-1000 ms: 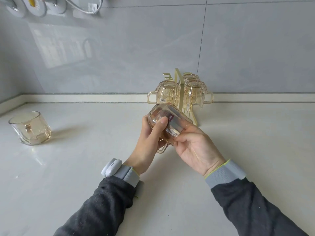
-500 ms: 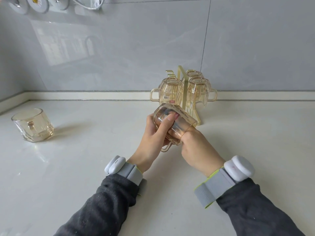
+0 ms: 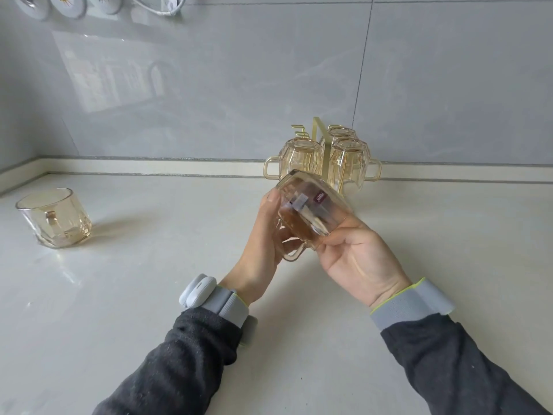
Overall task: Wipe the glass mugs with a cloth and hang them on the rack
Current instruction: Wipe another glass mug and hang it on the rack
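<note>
An amber glass mug point(image 3: 312, 211) is held tilted above the counter, its handle pointing down. My left hand point(image 3: 263, 244) grips its left side, thumb on the rim. My right hand point(image 3: 356, 256) cups its base and right side from below, palm turned up. Behind it stands a gold wire rack point(image 3: 317, 136) with three amber mugs hanging upside down point(image 3: 300, 158). Another amber mug point(image 3: 55, 218) stands upright on the counter at the far left. No cloth is in view.
The pale counter point(image 3: 149, 295) runs back to a grey tiled wall point(image 3: 239, 85) with a low kerb. Round white wall hooks and a cable point(image 3: 68, 4) hang at the top left. Two free hooks of the rack point(image 3: 297, 130) stick out at its upper left.
My right hand has turned from back-up to palm-up under the mug, and the mug has rotated in my hands. The view has shifted slightly.
</note>
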